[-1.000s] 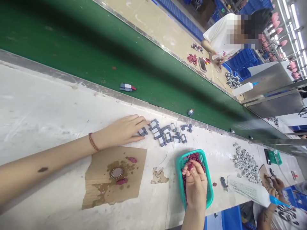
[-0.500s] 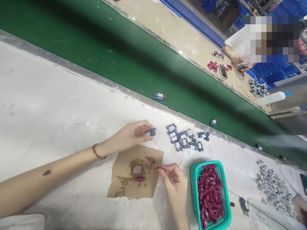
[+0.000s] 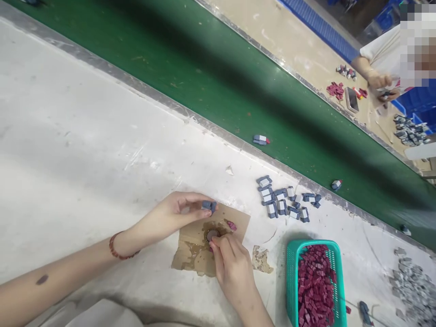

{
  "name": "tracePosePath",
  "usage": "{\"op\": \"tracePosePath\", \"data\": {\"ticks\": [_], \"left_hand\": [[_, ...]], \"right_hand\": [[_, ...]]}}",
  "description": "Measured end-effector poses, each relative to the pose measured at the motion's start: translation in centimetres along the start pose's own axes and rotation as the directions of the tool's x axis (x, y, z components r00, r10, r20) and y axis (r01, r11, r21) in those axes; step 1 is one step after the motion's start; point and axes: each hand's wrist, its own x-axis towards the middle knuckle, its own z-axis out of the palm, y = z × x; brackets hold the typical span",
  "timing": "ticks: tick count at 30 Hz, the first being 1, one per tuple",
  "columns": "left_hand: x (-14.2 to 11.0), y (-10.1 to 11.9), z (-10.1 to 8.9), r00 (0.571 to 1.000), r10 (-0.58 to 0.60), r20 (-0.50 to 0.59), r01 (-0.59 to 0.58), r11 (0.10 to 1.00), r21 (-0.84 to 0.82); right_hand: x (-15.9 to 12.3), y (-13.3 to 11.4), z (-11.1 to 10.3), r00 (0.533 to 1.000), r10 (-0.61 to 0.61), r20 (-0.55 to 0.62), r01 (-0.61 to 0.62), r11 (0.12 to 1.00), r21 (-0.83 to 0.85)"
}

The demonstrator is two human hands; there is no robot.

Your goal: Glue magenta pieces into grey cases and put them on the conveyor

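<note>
My left hand [image 3: 177, 213] pinches a small grey-blue block [image 3: 208, 205] just above a stained piece of cardboard [image 3: 194, 252]. My right hand [image 3: 231, 268] rests on the cardboard with its fingertips pressed together at a small round glue cap [image 3: 211, 235]; what it holds there is hidden. A dark red piece [image 3: 232, 225] lies on the cardboard beside the cap. To the right sits a cluster of several grey-blue blocks [image 3: 284, 203]. A teal basket [image 3: 292, 281] full of dark red pieces [image 3: 315, 286] stands at the lower right.
A green conveyor belt [image 3: 204, 77] runs diagonally past the white table and carries assembled pieces [image 3: 260, 139]. A pile of grey parts [image 3: 410, 284] lies at the far right. Across the belt another person's hands [image 3: 379, 84] work at a beige bench with red pieces [image 3: 335, 90].
My left hand lifted a grey-blue block from the cluster and brought it to the cardboard. My right hand left the teal basket and came to the glue cap.
</note>
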Motion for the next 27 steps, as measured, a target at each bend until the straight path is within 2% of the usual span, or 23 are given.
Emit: {"op": "tracePosePath", "data": {"ticks": [2,5,9,11,13,15,17,20,23,27], "left_hand": [[-0.2,-0.2,0.1,1.0,-0.011,-0.021,0.011,1.0,-0.022],[-0.5,-0.5,0.4,0.999,-0.03,-0.04,0.024,0.989,-0.143],[-0.6,-1.3,0.9,0.998,-0.067,0.004,0.065,0.966,-0.25],[-0.6,-1.6,0.9,0.997,-0.075,0.027,0.08,0.959,-0.273],[-0.6,-1.8,0.9,0.997,-0.065,0.04,0.074,0.957,-0.281],[-0.6,-1.9,0.9,0.998,-0.032,0.053,0.046,0.958,-0.283],[-0.5,-2.2,0.9,0.995,-0.02,0.099,0.046,0.962,-0.268],[-0.5,-2.7,1.1,0.984,-0.006,0.179,0.043,0.978,-0.205],[-0.8,-3.0,1.3,0.981,0.108,0.161,-0.097,0.993,-0.072],[-1.1,-2.9,1.5,0.936,0.289,0.201,-0.318,0.94,0.128]], "right_hand": [[0.1,-0.1,0.1,1.0,-0.025,-0.015,0.025,0.999,-0.024],[0.1,-0.1,0.2,1.0,-0.006,-0.02,0.005,0.999,-0.035],[0.2,-0.2,0.3,1.0,0.013,0.022,-0.013,1.0,-0.012],[0.3,0.0,0.2,1.0,0.006,0.019,-0.007,1.0,0.029],[0.4,0.3,-0.1,0.998,0.055,0.022,-0.058,0.988,0.14],[0.4,0.8,-0.5,0.983,0.175,0.048,-0.181,0.93,0.321],[0.2,1.2,-0.9,0.949,0.309,0.064,-0.297,0.807,0.51],[0.0,1.7,-1.4,0.901,0.434,0.014,-0.316,0.635,0.705],[0.2,1.7,-1.6,0.89,0.454,-0.035,-0.261,0.57,0.779],[0.8,1.4,-1.5,0.909,0.412,-0.055,-0.227,0.604,0.764]]}}
